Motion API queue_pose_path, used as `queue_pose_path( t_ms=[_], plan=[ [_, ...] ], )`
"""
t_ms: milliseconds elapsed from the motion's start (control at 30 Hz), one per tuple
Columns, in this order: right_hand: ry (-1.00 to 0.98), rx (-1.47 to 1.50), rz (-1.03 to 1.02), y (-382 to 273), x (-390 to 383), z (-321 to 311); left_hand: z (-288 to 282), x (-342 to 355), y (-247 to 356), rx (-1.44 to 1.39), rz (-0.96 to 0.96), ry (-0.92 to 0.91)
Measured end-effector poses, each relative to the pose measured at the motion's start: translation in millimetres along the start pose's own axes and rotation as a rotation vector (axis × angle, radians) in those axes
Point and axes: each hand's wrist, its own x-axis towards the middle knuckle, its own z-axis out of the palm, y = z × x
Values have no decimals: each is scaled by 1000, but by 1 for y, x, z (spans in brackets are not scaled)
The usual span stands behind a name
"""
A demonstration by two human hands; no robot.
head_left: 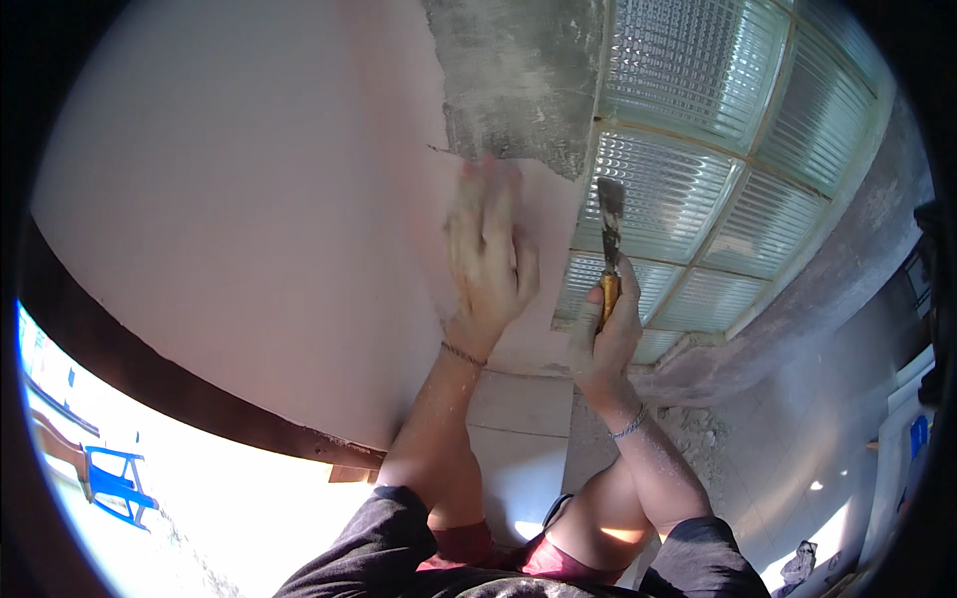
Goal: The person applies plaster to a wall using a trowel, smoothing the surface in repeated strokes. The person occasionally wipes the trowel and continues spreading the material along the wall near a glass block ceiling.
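Note:
My right hand (610,344) grips a putty knife by its yellowish handle (608,299). Its dirty metal blade (611,204) points up, in front of the glass blocks (658,189). To the left, my left hand (488,249) reaches up to the pale pinkish wall (279,219). Its fingers are stretched out, with the tips smeared by motion near the lower edge of a bare grey patch (518,90). I cannot make out anything held in it. The patch has a ragged border where the pale coating ends, and the glass blocks adjoin it on the right.
Crumbled rubble and dust (698,434) lie on the floor at the right, below the glass blocks. A dark brown frame (199,399) edges the wall at the lower left. Beyond it, in bright light, stands a blue chair-like object (118,483).

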Motion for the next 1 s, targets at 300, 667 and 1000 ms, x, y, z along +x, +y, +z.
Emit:
queue_pose_path(
  t_ms=[300, 667, 1000],
  plan=[
    [-2, 3, -32, 5, -6, 6, 25, -21, 11, 83, 261, -519],
    [-85, 395, 25, -37, 36, 12, 11, 66, -19, -708, -209, 287],
    [-288, 614, 169, -80, 68, 84, -38, 66, -38, -727, -815, 115]
  ],
)
